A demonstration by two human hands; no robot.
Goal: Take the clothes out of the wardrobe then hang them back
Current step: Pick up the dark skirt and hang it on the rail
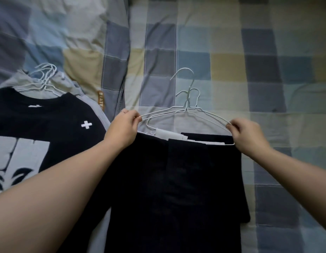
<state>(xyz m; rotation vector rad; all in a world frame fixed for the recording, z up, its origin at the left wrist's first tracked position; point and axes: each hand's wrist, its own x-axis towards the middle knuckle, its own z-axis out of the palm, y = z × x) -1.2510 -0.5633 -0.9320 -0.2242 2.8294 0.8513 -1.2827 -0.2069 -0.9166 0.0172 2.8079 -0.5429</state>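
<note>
**Gripping white wire hangers (186,109) by both ends**

Black folded garments (176,179) hang over the lower bars of the hangers and trail towards the person. The left hand (123,127) pinches the hangers' left tip with curled fingers. The right hand (247,136) pinches the right tip the same way. A checked patchwork bedcover (231,61) lies beneath the hangers, whose hooks point away from the person. Left of the hangers, a black T-shirt with white print (49,121) lies flat on the bed, a second cluster of wire hangers (46,77) at its collar.
</note>
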